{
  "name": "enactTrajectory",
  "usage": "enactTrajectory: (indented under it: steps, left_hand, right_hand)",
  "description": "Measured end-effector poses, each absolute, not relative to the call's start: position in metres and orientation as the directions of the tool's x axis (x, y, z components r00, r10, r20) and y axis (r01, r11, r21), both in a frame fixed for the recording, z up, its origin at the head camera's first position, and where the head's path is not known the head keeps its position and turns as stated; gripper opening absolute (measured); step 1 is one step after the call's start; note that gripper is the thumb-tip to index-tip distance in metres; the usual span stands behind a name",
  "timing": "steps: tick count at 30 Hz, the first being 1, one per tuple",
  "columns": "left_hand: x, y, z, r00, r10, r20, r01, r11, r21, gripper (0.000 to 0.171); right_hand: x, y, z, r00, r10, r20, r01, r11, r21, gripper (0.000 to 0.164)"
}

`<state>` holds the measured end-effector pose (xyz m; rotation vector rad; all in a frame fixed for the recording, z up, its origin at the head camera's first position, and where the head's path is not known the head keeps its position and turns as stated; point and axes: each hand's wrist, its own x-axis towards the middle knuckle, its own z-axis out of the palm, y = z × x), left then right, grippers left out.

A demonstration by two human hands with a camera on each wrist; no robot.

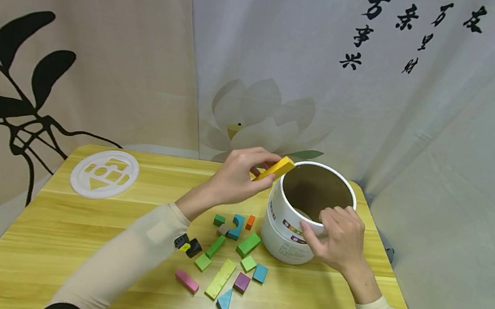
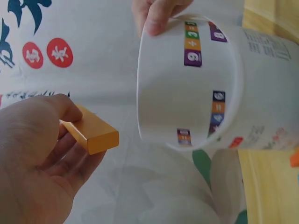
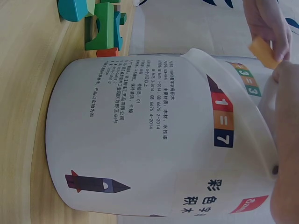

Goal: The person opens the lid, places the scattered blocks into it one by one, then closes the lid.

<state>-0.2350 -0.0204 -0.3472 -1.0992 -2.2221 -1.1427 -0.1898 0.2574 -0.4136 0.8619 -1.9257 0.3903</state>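
Note:
My left hand [image 1: 238,179] pinches a yellow-orange rectangular block [image 1: 280,168] between thumb and fingers, at the left side of the bucket's rim. In the left wrist view the block [image 2: 96,134] shows its end face, apart from the bucket wall. The white bucket [image 1: 285,240], printed with coloured number sums, stands upright on the table with its top uncovered. My right hand [image 1: 341,239] grips its near right rim, thumb on the outside and fingers over the edge. The bucket's floor is mostly hidden.
Left of the bucket, several blocks lie scattered: a green block [image 1: 248,244], a blue arch [image 1: 235,226], a blue triangle [image 1: 223,303], a pink block [image 1: 187,281]. A white lid [image 1: 77,177] with shape cut-outs rests at the back left of the wooden table [image 1: 153,172]. A printed curtain hangs behind.

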Motion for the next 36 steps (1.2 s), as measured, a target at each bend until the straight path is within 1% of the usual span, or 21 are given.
enactTrajectory:
  steps: [4, 11, 16, 22, 31, 36]
  left_hand:
    - [-0.241, -0.002, -0.342, -0.606, 0.46, 0.649, 0.795, 0.324, 0.513, 0.032]
    - [-0.245, 0.026, -0.336, -0.605, 0.46, 0.65, 0.793, 0.278, 0.542, 0.032]
    - [-0.247, 0.042, -0.334, -0.594, 0.469, 0.654, 0.801, 0.267, 0.536, 0.032]
    - [-0.248, 0.057, -0.336, -0.603, 0.492, 0.628, 0.791, 0.265, 0.551, 0.033]
    - [-0.255, 0.07, -0.34, -0.638, 0.531, 0.558, 0.764, 0.342, 0.547, 0.032]
    - [-0.261, 0.073, -0.345, -0.654, 0.559, 0.51, 0.746, 0.365, 0.557, 0.034]
  right_hand:
    - [-0.19, 0.258, -0.414, -0.298, -0.405, 0.864, -0.708, 0.701, 0.084, 0.048]
    - [-0.19, 0.258, -0.415, -0.283, -0.401, 0.871, -0.718, 0.691, 0.085, 0.049]
    - [-0.19, 0.258, -0.414, -0.281, -0.403, 0.871, -0.717, 0.692, 0.088, 0.049]
    - [-0.19, 0.258, -0.413, -0.277, -0.406, 0.871, -0.717, 0.691, 0.094, 0.051]
    - [-0.191, 0.259, -0.414, -0.277, -0.406, 0.871, -0.714, 0.693, 0.096, 0.052]
    - [-0.191, 0.259, -0.415, -0.284, -0.406, 0.869, -0.711, 0.697, 0.094, 0.052]
